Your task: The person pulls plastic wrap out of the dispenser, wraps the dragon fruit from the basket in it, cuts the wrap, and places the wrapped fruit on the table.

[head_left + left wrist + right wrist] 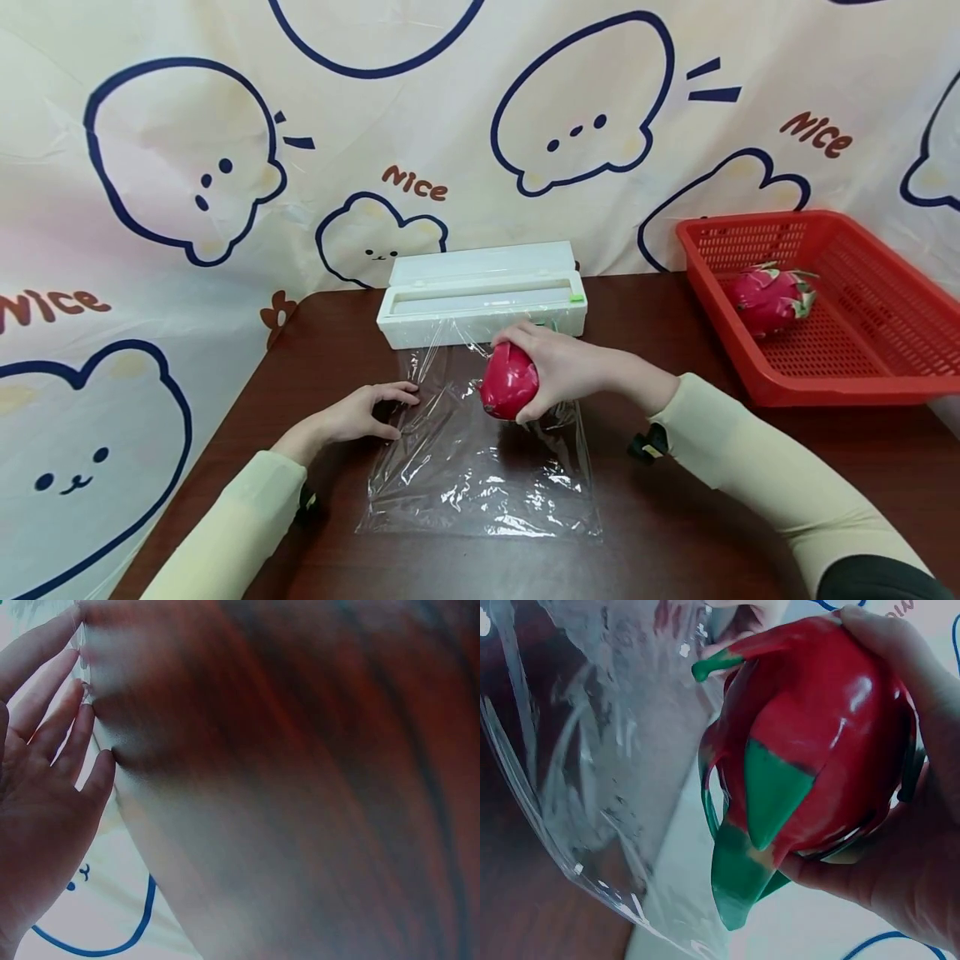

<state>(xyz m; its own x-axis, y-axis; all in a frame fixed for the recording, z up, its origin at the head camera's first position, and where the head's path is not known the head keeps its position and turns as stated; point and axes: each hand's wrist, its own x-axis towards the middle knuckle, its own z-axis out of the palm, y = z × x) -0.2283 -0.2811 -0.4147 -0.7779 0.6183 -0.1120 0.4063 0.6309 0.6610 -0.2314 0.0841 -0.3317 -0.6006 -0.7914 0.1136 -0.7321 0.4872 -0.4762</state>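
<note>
My right hand grips a red dragon fruit above a sheet of cling film spread over the table. In the right wrist view the dragon fruit is glossy, with green-tipped scales, and thumb and fingers wrap its sides. Fingertips of my left hand rest at the left edge of the film, holding nothing. The left wrist view shows that hand with its fingers extended and the tips on the surface. From a white box with its lid up, the film runs toward me.
On the right, a red plastic basket holds another dragon fruit. A patterned cloth with cartoon bears hangs behind the brown table.
</note>
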